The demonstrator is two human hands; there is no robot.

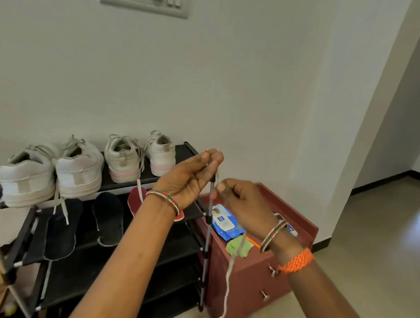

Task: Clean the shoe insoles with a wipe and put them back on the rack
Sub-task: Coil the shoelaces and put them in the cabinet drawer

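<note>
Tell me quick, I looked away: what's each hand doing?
Left hand: fingers pinching the white lace.
Right hand: pinching the same lace lower down.

Four off-white sneakers [79, 167], two with pink bands at the heel, sit on a black rack [116, 258] above dark insoles [107, 219] and a red one [136, 199], beside a maroon cabinet [248, 275] bearing a blue wipes pack [225, 223], a green scrap [239, 248], and an orange thread wristband [296, 261].

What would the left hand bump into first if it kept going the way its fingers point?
The left hand points up and away toward the pale plastered wall. Nothing shows between them, so probably the wall, though depth is hard to judge in this one view.
</note>
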